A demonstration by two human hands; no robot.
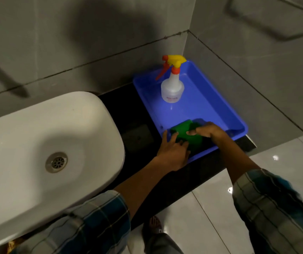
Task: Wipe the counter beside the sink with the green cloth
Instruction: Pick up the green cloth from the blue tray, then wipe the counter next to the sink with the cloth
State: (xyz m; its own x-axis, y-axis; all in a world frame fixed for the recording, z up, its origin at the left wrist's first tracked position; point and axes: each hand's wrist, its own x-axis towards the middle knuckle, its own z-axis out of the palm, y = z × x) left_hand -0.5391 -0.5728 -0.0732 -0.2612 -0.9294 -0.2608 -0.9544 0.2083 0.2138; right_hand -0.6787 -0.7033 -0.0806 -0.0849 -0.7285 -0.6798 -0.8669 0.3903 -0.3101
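Note:
A folded green cloth [187, 136] lies in the near end of a blue plastic tray [207, 110] on the dark counter [128, 125] to the right of the white sink [42, 143]. My left hand [172, 153] rests on the cloth's near left edge, fingers spread over it. My right hand [207, 130] lies on the cloth's far right side, fingers pointing left. Both hands touch the cloth; whether either one grips it is not clear.
A clear spray bottle [171, 88] with a yellow and orange trigger stands at the far end of the tray. Grey tiled walls [92, 52] close in the counter behind and to the right. Glossy white floor tiles [211, 208] lie below the counter's front edge.

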